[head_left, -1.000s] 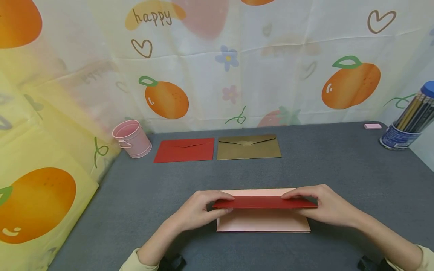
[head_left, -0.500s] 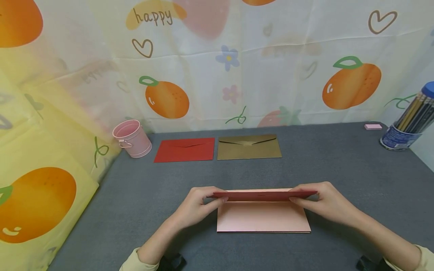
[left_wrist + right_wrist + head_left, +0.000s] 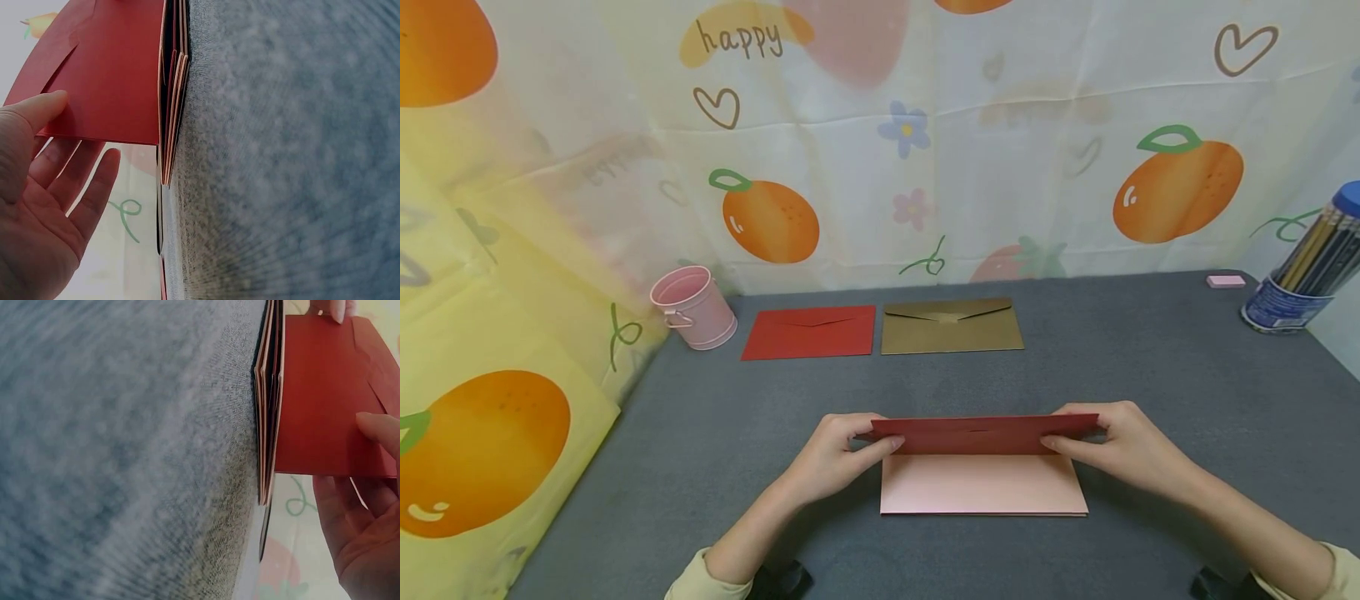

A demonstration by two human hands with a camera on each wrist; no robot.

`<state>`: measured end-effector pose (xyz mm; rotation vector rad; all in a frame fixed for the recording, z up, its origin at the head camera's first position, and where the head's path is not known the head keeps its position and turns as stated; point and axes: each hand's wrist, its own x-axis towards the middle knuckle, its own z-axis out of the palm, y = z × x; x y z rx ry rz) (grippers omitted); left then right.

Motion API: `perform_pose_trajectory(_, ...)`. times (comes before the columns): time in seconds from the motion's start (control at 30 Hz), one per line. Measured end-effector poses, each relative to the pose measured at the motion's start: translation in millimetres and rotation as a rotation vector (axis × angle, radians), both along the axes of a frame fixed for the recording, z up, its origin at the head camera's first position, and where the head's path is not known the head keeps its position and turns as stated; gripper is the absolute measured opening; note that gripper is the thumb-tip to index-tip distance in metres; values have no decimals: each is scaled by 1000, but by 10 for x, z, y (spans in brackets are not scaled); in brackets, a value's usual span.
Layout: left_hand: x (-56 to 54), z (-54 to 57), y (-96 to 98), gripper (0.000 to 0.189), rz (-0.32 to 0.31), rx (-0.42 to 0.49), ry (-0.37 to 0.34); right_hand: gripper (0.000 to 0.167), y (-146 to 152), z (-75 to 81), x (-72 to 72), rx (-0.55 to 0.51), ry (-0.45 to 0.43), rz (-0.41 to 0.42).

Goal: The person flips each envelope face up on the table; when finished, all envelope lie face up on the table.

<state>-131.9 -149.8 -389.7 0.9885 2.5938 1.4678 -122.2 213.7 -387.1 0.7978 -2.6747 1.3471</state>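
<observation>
Head view: left hand (image 3: 841,462) and right hand (image 3: 1138,450) pinch opposite ends of a dark red envelope (image 3: 973,435), upright at 5 o'clock from frame centre, over a pale pink stack (image 3: 981,487) on the worktop (image 3: 700,458). From it, a flat red envelope (image 3: 811,340) lies at 10 o'clock, a gold envelope (image 3: 951,335) at 12.

Left wrist view: grip narrow, dark red envelope between thumb and fingers.

Right wrist view: grip equally narrow, thumb on the near face, fingers behind.

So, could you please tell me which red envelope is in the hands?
It is the nearer red envelope, tilted up over the pale pink stack; the other red envelope lies flat at the back of the table, beside the gold envelope.
</observation>
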Motion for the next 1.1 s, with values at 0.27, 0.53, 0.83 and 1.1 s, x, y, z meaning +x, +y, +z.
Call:
perform_pose_trajectory(0.27,-13,-32,-14,15,2,-25,-18,10,15,-17,-19,40,-33,-15)
perform_pose_trajectory(0.53,-30,-40,-33,19,-16,-76,-68,21,63,4,-29,102,-91,-8)
perform_pose_trajectory(0.83,-62,-65,-44,16,5,-118,-77,31,120,-21,-60,123,-163,-23)
perform_pose_trajectory(1.1,-145,-50,63,13,160,-69,-195,29,245,-42,-165,34,-305,-139)
